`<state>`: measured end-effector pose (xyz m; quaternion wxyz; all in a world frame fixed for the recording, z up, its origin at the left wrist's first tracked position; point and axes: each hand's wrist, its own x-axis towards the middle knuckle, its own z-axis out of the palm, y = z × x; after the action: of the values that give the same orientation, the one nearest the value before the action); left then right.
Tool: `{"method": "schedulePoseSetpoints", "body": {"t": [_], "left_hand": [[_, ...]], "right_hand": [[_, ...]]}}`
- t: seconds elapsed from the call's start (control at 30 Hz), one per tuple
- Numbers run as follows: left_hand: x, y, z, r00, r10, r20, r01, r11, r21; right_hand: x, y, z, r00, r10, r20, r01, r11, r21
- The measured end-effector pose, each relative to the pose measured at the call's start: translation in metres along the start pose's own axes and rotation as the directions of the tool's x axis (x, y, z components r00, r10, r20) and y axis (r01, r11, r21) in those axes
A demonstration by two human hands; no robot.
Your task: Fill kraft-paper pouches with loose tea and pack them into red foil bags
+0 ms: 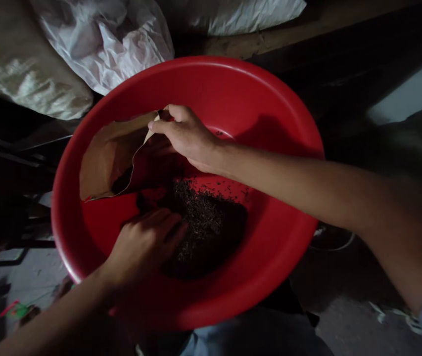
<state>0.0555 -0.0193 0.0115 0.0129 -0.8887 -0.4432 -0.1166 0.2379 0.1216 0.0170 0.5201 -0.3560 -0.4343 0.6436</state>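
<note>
A large red basin (211, 316) holds a dark heap of loose, dry-looking bits (205, 217). Above its left side lies a brown paper bag (103, 153) on its side, its mouth facing right and some dark material inside. My right hand (184, 133) pinches the upper edge of the bag's mouth between thumb and fingers. Down at the left edge of the heap is my left hand (151, 237), fingers curled and blurred; whatever they hold, if anything, is hidden.
White plastic bags (121, 49) and a pale sack (28, 74) lie behind the basin at the upper left. Another white sack (248, 15) is at the top. A small red and green object (18, 309) is on the floor at lower left.
</note>
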Motion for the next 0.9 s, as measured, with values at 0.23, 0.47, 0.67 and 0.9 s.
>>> {"method": "schedulePoseSetpoints", "body": {"t": [0.23, 0.47, 0.67, 0.9], "left_hand": [[0.055, -0.066, 0.117, 0.558, -0.576, 0.598, 0.619, 0.768, 0.162], [0.066, 0.004, 0.143, 0.648, -0.310, 0.696, 0.533, 0.837, -0.123], [0.082, 0.051, 0.134, 0.546, 0.064, 0.835, 0.346, 0.891, -0.295], [0.086, 0.058, 0.132, 0.583, 0.110, 0.805, 0.270, 0.908, -0.320]], "right_hand": [[0.003, 0.002, -0.005, 0.997, -0.071, -0.028, 0.063, 0.974, -0.218], [0.001, 0.001, -0.002, 0.986, -0.166, -0.022, 0.150, 0.933, -0.329], [0.002, 0.000, -0.001, 0.984, -0.176, -0.020, 0.157, 0.920, -0.360], [0.004, 0.002, -0.001, 0.979, -0.203, 0.025, 0.198, 0.911, -0.361]]}}
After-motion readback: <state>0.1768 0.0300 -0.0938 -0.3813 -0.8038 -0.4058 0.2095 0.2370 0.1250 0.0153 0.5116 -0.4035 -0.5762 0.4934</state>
